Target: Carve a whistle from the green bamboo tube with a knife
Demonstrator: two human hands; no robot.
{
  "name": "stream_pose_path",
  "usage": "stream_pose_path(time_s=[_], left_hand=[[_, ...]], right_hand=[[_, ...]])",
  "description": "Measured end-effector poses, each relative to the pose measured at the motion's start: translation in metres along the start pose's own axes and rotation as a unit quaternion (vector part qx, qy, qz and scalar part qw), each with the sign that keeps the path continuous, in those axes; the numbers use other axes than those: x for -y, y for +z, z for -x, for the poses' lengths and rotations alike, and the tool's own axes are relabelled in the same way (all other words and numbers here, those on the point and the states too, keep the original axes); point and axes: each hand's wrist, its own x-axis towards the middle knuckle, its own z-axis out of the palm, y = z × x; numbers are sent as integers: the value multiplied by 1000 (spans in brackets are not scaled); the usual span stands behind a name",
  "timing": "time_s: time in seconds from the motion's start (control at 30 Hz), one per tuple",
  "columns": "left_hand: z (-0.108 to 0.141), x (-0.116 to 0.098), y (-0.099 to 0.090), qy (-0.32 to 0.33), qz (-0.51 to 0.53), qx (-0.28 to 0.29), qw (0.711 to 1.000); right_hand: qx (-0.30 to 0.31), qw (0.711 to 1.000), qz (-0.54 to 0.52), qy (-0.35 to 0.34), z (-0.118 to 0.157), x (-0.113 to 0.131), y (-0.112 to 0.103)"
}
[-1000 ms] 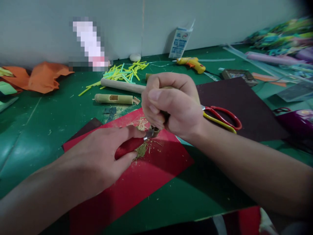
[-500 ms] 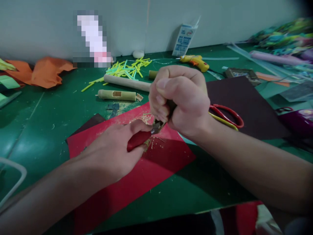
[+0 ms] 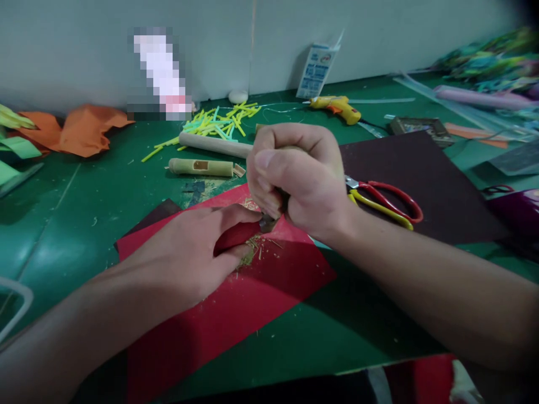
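Observation:
My left hand (image 3: 197, 247) is closed around the red handle of a carving tool (image 3: 238, 237), whose short metal end points up and right. Above it, my right hand (image 3: 298, 174) makes a fist around what looks like a bamboo tube, mostly hidden by the fingers. The tool's metal end meets the lower end of the fist, where the contact point is covered. Under both hands lies a red sheet (image 3: 269, 292), with pale bamboo shavings (image 3: 252, 249) scattered on it.
A cut bamboo tube (image 3: 181, 166) and a wooden rod (image 3: 210, 143) lie beyond my hands. Scissors (image 3: 391, 205) rest on a dark sheet (image 3: 442, 191) at right. Behind are yellow-green sticks (image 3: 206, 126), a yellow glue gun (image 3: 337, 108) and a drink carton (image 3: 318, 70).
My right fist has moved slightly left and down, closer to my left hand. The tool's metal end now shows less, and more of the scissors is visible.

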Motion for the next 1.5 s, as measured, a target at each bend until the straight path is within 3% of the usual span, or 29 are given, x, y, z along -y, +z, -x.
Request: stream_pose_path(time_s=[0.17,0.43,0.93,1.17,1.37,1.5], left_hand=[[9,10,-4,-44,0,-46,998],[11,13,7,-10,1,-45,999],[14,15,30,-30,45,-72,996],[11,10,30,-32,103,-36,994],[12,10,47,-24,49,-107,993],[6,7,51,-16,30,-101,994]], right_hand=[[18,1000,24,3,-2,1,-1],[13,999,41,-3,-2,-1,-3],[-79,996,45,-3,0,1,7],[-111,992,52,-12,0,4,10],[-132,988,75,-21,-2,2,9],[-141,986,77,-35,0,0,9]])
